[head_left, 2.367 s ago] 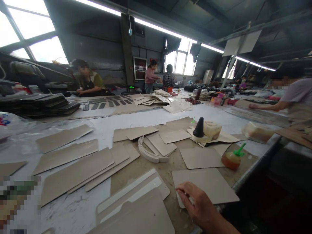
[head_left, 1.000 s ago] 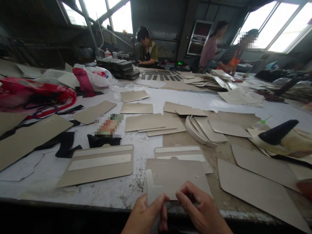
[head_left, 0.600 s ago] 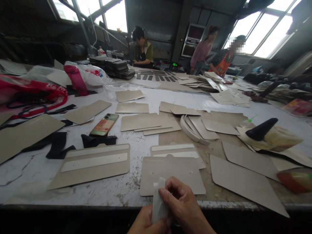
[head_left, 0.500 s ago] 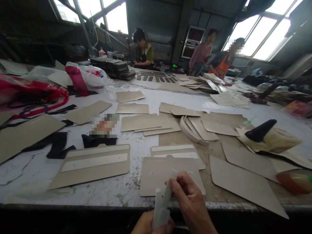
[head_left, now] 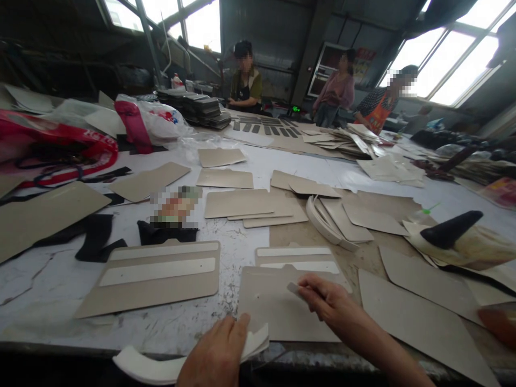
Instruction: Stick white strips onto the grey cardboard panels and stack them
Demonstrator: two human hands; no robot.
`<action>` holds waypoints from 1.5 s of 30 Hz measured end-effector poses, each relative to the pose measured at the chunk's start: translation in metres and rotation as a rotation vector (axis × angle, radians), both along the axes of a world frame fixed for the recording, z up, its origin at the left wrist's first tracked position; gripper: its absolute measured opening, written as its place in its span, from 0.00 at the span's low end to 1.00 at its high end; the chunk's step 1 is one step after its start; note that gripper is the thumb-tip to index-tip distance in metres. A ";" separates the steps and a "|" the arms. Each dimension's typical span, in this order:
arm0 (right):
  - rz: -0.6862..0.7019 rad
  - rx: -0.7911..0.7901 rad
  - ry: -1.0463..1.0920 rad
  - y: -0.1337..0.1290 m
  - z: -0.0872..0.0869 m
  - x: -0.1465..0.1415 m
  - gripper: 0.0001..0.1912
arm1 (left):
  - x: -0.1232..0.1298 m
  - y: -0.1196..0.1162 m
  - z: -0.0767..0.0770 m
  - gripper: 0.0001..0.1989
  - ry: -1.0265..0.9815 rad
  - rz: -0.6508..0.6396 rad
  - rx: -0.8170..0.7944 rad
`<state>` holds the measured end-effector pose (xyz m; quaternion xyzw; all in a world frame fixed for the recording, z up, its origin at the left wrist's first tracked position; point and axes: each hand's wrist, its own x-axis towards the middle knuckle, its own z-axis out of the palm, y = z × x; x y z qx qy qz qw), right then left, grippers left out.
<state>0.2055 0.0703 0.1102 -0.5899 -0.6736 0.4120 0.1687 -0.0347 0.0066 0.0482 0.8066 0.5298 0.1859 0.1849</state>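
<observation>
Head view: left hand (head_left: 215, 352) at the near table (head_left: 48, 279) edge, fingers pinched on a white strip (head_left: 141, 366) that curves off to the left, one end fanned out just beside the thumb. Right hand (head_left: 328, 295) reaches forward, thumb and forefinger closed on a small grey tab (head_left: 293, 289), held over the near card (head_left: 278, 306), a notched grey board lying flat at the edge. Whether the tab touches the card cannot be told. Behind it, partly overlapped, a second card (head_left: 298, 257) bearing two white strips; to the left, a long card (head_left: 157, 277) with two strips likewise. Further back: loose grey boards, a coil of strip (head_left: 322, 220), black fabric scraps (head_left: 99, 236), a blurred phone-sized item (head_left: 175, 206), red and white bags (head_left: 56, 148). Right side: a black cone nozzle (head_left: 451, 230) on a pale bag, an orange bottle (head_left: 497, 325) at frame edge. Far side: three people at stacks of boards. Handling note, as judgement: keep the strip pinched flat so it does not twist, steady the card before pressing, and align against the card edge, matching the finished pieces alongside.
</observation>
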 end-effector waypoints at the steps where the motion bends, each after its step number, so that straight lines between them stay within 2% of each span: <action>1: 0.055 0.018 -0.040 0.007 -0.002 -0.009 0.12 | 0.001 0.008 0.000 0.27 0.106 0.004 0.101; 3: 0.131 0.061 -0.099 0.021 -0.005 -0.028 0.10 | 0.006 0.022 -0.004 0.25 0.248 0.012 0.257; 5: 0.180 0.075 -0.142 0.035 -0.008 -0.045 0.08 | 0.009 0.034 -0.011 0.22 0.312 -0.034 0.358; 11: 0.244 0.018 -0.339 0.058 -0.021 -0.079 0.05 | 0.007 0.051 -0.027 0.20 0.266 -0.145 0.427; 16: 0.285 0.054 -0.499 0.064 -0.032 -0.085 0.04 | 0.003 0.051 -0.030 0.18 0.246 -0.144 0.422; 21: 0.302 0.080 -0.552 0.065 -0.037 -0.087 0.04 | 0.000 0.051 -0.033 0.19 0.237 -0.182 0.393; 28: 0.332 0.113 -0.599 0.066 -0.036 -0.089 0.04 | 0.000 0.052 -0.033 0.17 0.203 -0.133 0.457; 33: 0.352 0.127 -0.643 0.066 -0.037 -0.091 0.05 | 0.003 0.050 -0.030 0.17 0.304 -0.105 0.378; 37: 0.342 0.135 -0.704 0.062 -0.030 -0.096 0.05 | 0.004 0.051 -0.031 0.17 0.358 -0.158 0.421; 40: 0.303 0.133 -0.740 0.055 -0.018 -0.082 0.05 | 0.004 0.052 -0.030 0.18 0.360 -0.166 0.424; 45: 0.110 0.105 -0.699 0.034 -0.007 -0.006 0.08 | 0.005 0.051 -0.032 0.20 0.369 -0.152 0.435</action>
